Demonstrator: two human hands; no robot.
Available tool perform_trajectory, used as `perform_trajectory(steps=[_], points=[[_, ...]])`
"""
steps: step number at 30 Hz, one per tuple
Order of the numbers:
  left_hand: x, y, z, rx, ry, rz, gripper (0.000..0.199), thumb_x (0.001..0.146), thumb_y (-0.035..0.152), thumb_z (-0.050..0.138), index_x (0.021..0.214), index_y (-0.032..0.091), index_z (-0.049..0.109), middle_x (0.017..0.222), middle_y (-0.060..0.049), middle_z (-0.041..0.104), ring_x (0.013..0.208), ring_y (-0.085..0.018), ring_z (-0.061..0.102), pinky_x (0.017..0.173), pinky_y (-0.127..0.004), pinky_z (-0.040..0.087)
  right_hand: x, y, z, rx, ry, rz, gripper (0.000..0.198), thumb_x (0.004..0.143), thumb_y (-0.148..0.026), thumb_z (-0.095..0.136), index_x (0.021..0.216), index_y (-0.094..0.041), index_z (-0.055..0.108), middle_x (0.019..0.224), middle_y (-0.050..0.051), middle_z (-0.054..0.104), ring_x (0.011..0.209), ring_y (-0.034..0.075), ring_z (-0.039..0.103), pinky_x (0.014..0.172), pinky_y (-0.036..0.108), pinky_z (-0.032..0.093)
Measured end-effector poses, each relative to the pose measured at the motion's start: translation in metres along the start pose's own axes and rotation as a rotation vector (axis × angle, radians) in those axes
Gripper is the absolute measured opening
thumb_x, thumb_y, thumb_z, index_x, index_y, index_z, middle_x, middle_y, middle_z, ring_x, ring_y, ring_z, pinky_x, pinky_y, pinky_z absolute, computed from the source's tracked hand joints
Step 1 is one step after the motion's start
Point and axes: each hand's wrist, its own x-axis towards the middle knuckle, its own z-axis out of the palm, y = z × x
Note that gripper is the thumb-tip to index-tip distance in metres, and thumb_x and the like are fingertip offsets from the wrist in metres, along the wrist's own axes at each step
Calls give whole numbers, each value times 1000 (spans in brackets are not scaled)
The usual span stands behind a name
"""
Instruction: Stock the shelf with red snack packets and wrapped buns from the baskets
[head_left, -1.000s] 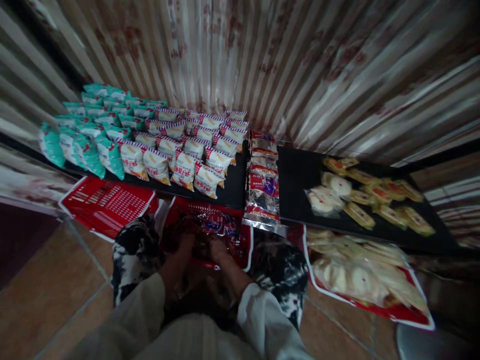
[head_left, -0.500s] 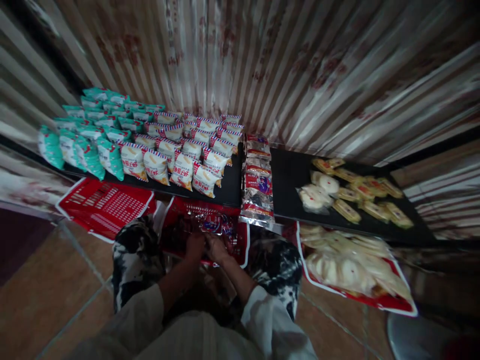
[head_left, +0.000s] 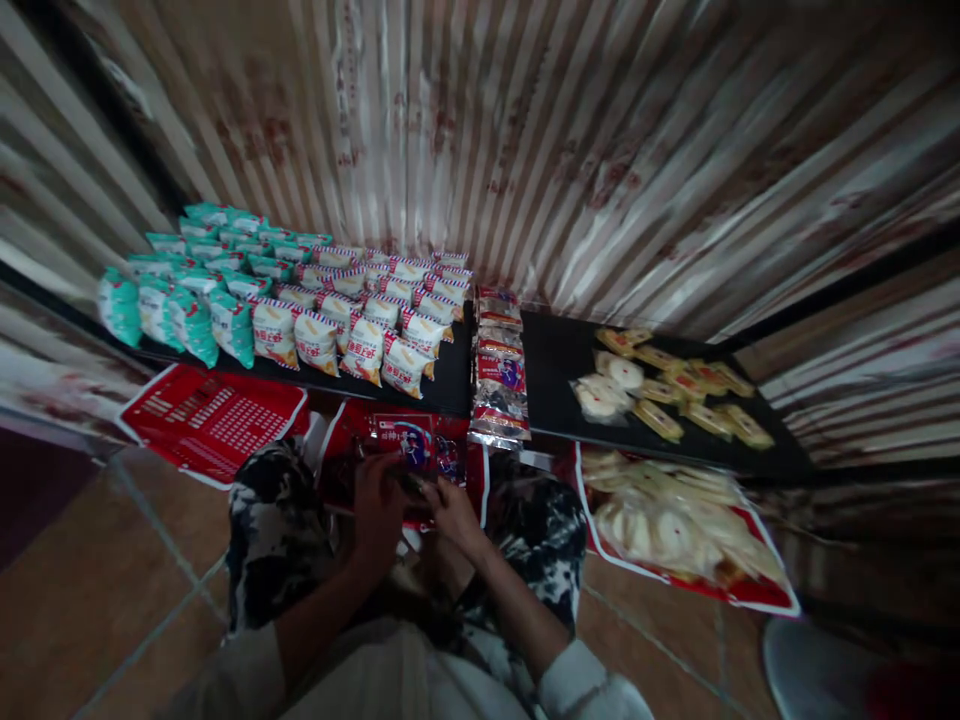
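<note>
Red, with a white rim, a basket is positioned between the legs of the patterned trousers. Over the near side of the basket, a small dark item is held; its kind cannot be told in the dim light. It is pinched between the thumb and fingers of the right hand. The left hand is placed just beside the item, fingers bent; whether anything is gripped by it cannot be told. Packets printed in red and blue are seen within the basket. Behind the basket, white snack bags are arranged in rows on a black shelf; farther left of the basket, teal bags are set. Behind and right of the basket, yellow packs are laid flat.
</note>
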Motion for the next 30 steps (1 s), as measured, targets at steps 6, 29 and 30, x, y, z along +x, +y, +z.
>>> perform_trajectory(steps=[6,29,30], points=[[3,2,-6,-31,-143,-209,30,74,31,54,100,17,59,100,-9,63,94,-22,60,88,-40,48,-16,-22,-25,276,-13,-40,32,83,-45,48,92,-19,64,92,6,71,85,21,64,81,36,50],[32,76,111,-182,-414,-117,38,77,26,62,114,21,57,98,-5,71,87,-18,67,80,-29,52,-3,-44,-154,221,422,-57,60,79,-53,52,125,-14,51,106,11,68,89,23,65,81,37,51],[39,81,118,-148,-407,-111,39,77,25,62,116,22,57,98,-4,71,88,-18,67,80,-29,52,6,-45,-160,204,439,-70,60,79,-53,51,125,-13,50,105,11,68,89,23,64,81,36,51]])
